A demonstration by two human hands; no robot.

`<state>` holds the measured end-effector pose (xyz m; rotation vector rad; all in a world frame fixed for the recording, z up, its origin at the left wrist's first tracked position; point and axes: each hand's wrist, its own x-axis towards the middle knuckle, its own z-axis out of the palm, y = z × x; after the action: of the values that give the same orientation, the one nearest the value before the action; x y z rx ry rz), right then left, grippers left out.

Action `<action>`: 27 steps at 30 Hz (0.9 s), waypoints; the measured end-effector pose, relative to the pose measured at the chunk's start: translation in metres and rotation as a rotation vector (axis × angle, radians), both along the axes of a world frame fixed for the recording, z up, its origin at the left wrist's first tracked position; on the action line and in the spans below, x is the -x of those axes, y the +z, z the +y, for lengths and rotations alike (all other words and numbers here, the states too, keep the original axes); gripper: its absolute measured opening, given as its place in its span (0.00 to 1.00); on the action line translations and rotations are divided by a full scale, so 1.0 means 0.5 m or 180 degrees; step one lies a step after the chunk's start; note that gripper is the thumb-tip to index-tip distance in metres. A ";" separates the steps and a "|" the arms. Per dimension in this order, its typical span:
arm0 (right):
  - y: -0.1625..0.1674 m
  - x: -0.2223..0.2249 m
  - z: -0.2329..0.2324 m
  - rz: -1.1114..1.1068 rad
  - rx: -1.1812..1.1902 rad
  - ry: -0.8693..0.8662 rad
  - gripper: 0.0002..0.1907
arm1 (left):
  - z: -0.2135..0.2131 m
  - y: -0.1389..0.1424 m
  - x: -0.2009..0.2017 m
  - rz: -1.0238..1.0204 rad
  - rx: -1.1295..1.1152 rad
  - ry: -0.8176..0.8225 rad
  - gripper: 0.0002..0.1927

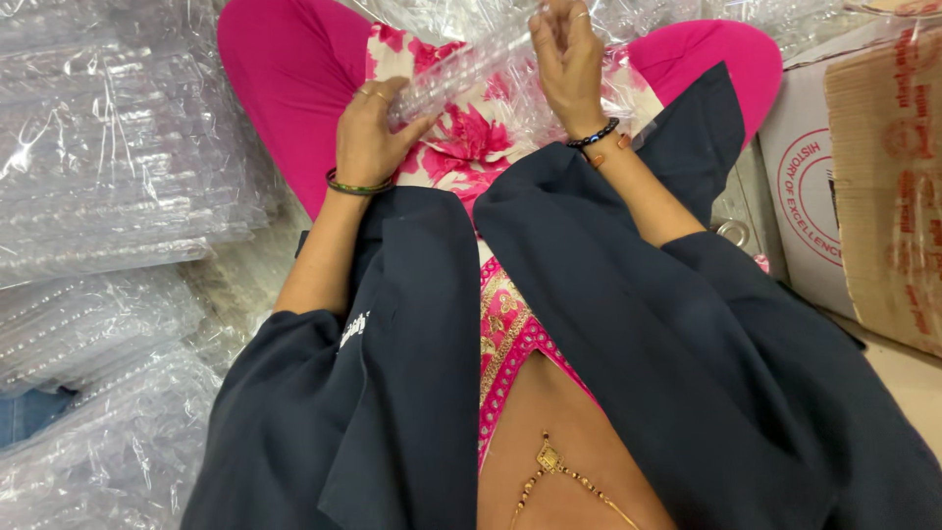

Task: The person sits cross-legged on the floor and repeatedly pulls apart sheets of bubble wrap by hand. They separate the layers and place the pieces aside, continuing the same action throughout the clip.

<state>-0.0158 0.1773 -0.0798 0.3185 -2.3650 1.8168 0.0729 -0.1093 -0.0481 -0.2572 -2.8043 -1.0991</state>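
I sit cross-legged in pink trousers and a dark jacket. A long clear plastic packet (461,74) lies slanted across my lap between both hands. My left hand (371,132), with a green bangle at the wrist, grips its lower end. My right hand (567,61), wearing a black bead bracelet, closes on its upper end near the top of the view. The packet's contents are too transparent to make out.
Stacks of clear plastic packets (108,147) fill the floor at my left, with more (98,432) at the lower left. A cardboard box (863,167) wrapped in plastic stands at the right. More clear plastic (677,20) lies beyond my knees.
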 end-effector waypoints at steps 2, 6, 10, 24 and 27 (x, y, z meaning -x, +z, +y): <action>0.021 0.009 0.001 0.0594 0.0039 0.0079 0.13 | 0.008 0.010 0.018 -0.0020 -0.0364 0.0058 0.28; 0.075 0.024 0.012 0.1040 -0.0399 -0.0073 0.15 | 0.014 0.036 0.063 0.0273 -0.0781 -0.0184 0.27; 0.102 0.024 0.037 0.1223 -0.0942 -0.0409 0.25 | 0.033 0.059 0.090 0.0368 -0.0752 -0.0290 0.27; -0.033 0.031 0.102 0.1254 -0.1720 -0.0957 0.64 | 0.106 0.078 0.113 0.0605 -0.0763 -0.0416 0.27; -0.069 0.037 0.123 0.1100 -0.1551 -0.0838 0.64 | 0.120 0.083 0.122 0.0815 -0.0679 -0.0472 0.28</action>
<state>-0.0341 0.2389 -0.1142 0.3212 -2.4218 0.9699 0.0117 -0.0494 -0.0067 -0.5482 -2.4544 -1.2832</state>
